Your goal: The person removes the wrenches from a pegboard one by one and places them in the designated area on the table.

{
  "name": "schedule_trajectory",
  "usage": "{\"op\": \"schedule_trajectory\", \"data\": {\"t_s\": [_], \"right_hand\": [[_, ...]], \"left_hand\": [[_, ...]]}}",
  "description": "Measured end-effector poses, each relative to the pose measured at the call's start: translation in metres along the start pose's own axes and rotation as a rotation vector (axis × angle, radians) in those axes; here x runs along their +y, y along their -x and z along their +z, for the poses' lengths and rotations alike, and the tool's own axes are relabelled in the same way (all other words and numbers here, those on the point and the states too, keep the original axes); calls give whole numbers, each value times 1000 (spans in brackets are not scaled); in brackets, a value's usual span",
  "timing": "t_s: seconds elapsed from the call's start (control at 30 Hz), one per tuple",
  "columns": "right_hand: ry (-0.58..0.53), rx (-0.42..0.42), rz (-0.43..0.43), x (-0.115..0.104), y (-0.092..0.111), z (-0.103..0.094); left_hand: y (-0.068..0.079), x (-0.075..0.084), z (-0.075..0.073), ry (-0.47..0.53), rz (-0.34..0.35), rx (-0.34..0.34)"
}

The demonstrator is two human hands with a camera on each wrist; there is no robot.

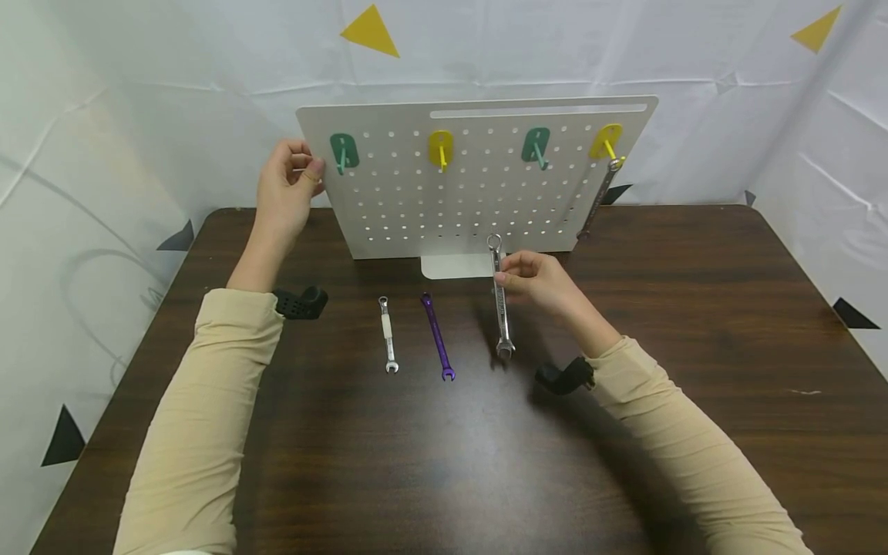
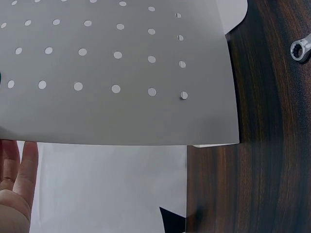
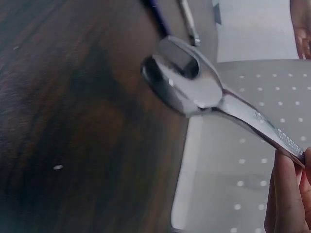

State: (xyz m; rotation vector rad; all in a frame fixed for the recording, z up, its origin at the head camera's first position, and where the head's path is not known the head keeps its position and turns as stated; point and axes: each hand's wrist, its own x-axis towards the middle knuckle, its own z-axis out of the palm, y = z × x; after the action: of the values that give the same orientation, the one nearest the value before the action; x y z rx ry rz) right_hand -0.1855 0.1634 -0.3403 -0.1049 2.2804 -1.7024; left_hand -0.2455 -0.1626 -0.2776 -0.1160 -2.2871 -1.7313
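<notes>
My right hand (image 1: 537, 281) pinches a large silver combination wrench (image 1: 500, 301) between thumb and fingers, near its middle. The wrench is raised off the table, ring end up and open end down; the right wrist view shows its open end (image 3: 194, 82) close up. My left hand (image 1: 287, 181) grips the left edge of a grey pegboard (image 1: 465, 208), thumb in front and fingers partly hidden behind it. On the table between my hands lie a small silver wrench (image 1: 388, 335) and a purple wrench (image 1: 438, 335).
Along the pegboard's top sit a left green hook (image 1: 344, 153), a left yellow hook (image 1: 441, 150), a second green hook (image 1: 536, 146) and a right yellow hook (image 1: 607, 142). Another wrench (image 1: 600, 200) hangs from the rightmost hook. White sheeting (image 1: 486, 46) stands behind the dark wooden table (image 1: 430, 462).
</notes>
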Motion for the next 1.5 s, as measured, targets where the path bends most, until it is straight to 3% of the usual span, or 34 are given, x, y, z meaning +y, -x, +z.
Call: {"op": "schedule_trajectory", "data": {"t_s": [0.23, 0.9, 1.5], "right_hand": [[-40, -26, 44, 16, -4, 3], [28, -135, 163, 37, -12, 5], [140, -105, 218, 40, -12, 15]], "left_hand": [[0, -1, 0, -2, -3, -3], [1, -1, 1, 6, -14, -2], [0, 0, 1, 19, -13, -2]]}}
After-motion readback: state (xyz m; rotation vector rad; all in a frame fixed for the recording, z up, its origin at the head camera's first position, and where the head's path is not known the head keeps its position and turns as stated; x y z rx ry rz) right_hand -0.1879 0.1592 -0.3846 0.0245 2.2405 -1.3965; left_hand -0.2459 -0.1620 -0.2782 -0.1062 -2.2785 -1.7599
